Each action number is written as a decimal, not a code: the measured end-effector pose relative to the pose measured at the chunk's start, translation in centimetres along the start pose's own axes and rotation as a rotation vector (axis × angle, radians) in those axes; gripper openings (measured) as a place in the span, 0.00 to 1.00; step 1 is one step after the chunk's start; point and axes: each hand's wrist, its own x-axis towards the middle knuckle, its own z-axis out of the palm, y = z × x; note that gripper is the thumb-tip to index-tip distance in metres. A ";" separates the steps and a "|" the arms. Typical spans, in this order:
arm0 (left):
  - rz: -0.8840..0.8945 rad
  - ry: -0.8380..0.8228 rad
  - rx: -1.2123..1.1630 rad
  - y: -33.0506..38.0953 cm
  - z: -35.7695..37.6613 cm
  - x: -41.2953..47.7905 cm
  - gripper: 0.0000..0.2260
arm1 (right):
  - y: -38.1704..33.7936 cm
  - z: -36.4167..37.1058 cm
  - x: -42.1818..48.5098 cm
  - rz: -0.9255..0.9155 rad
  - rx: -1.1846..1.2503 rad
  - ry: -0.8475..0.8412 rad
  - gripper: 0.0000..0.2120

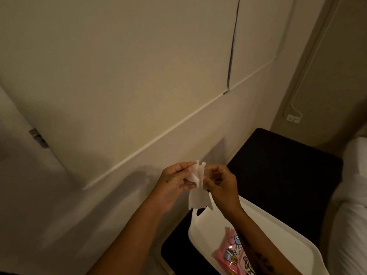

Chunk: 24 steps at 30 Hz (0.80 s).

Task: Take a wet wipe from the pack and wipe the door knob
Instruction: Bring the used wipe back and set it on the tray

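Observation:
A white wet wipe (196, 192) hangs crumpled between both hands in the lower middle of the view. My left hand (174, 183) pinches its upper left edge and my right hand (220, 185) pinches its upper right edge. The pink pack (230, 253) of wipes, printed with cartoon figures, lies on a white tray (278, 231) below my right forearm, which hides part of it. At the left edge a metal latch plate (38, 138) shows on the door edge. No door knob is in view.
The tray rests on a black table (284, 165) against the beige wall. White bedding (349, 205) fills the right edge. A wall socket (293, 118) with a cable conduit sits on the right wall. A dark vertical seam (232, 46) runs down the wall panel.

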 end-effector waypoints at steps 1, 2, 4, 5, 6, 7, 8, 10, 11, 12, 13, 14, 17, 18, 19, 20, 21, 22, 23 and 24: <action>-0.014 -0.031 0.016 -0.2 0.2 0.5 0.09 | 0.2 -0.3 0.3 0.017 0.000 0.007 0.16; -0.028 -0.063 0.025 -0.3 0.3 1.0 0.09 | 0.4 -0.5 0.6 0.023 -0.010 0.011 0.16; -0.058 -0.117 0.027 -0.6 0.6 2.0 0.08 | 0.9 -1.1 1.2 0.041 -0.048 0.009 0.16; -0.073 -0.140 0.020 -0.7 0.7 2.5 0.08 | 1.1 -1.4 1.4 0.062 -0.057 0.002 0.16; -0.083 -0.159 0.013 -0.8 0.7 2.9 0.08 | 1.3 -1.7 1.5 0.085 -0.054 -0.008 0.15; -0.087 -0.176 0.010 -0.9 0.8 3.4 0.08 | 1.5 -2.0 1.6 0.101 -0.051 -0.017 0.13; -0.087 -0.191 0.013 -1.0 0.8 3.8 0.08 | 1.8 -2.1 1.7 0.109 -0.064 -0.023 0.11; -0.078 -0.222 0.028 -1.1 0.6 4.4 0.08 | 2.1 -2.2 1.7 0.102 -0.111 -0.031 0.07; -0.073 -0.237 0.031 -1.0 0.5 4.7 0.08 | 2.2 -2.1 1.8 0.097 -0.122 -0.031 0.06; -0.070 -0.250 0.029 -0.9 0.4 4.9 0.08 | 2.2 -2.0 1.9 0.096 -0.125 -0.024 0.05; -0.067 -0.260 0.024 -0.7 0.3 5.1 0.08 | 2.1 -1.9 2.1 0.096 -0.121 -0.011 0.04; -0.062 -0.264 0.021 -0.6 0.3 5.3 0.08 | 2.0 -1.8 2.2 0.096 -0.107 0.004 0.03; -0.042 -0.254 0.022 -0.3 0.0 5.9 0.08 | 1.8 -1.6 2.3 0.084 -0.061 0.061 0.05; -0.028 -0.250 0.025 -0.3 -0.1 6.0 0.08 | 1.7 -1.5 2.3 0.078 -0.055 0.077 0.06; -0.010 -0.248 0.032 -0.3 -0.2 6.2 0.07 | 1.6 -1.5 2.2 0.075 -0.050 0.092 0.07; 0.012 -0.244 0.043 -0.4 -0.3 6.3 0.07 | 1.7 -1.6 2.2 0.079 -0.045 0.105 0.08; 0.031 -0.234 0.055 -0.5 -0.4 6.4 0.07 | 1.8 -1.7 2.1 0.088 -0.035 0.118 0.08; 0.047 -0.217 0.070 -0.6 -0.4 6.6 0.07 | 1.8 -1.7 2.1 0.100 -0.025 0.129 0.08; 0.061 -0.192 0.090 -0.8 -0.4 6.8 0.07 | 2.0 -1.8 2.1 0.112 -0.014 0.138 0.08; 0.073 -0.164 0.111 -0.9 -0.4 7.0 0.07 | 2.1 -1.9 2.0 0.125 -0.002 0.144 0.08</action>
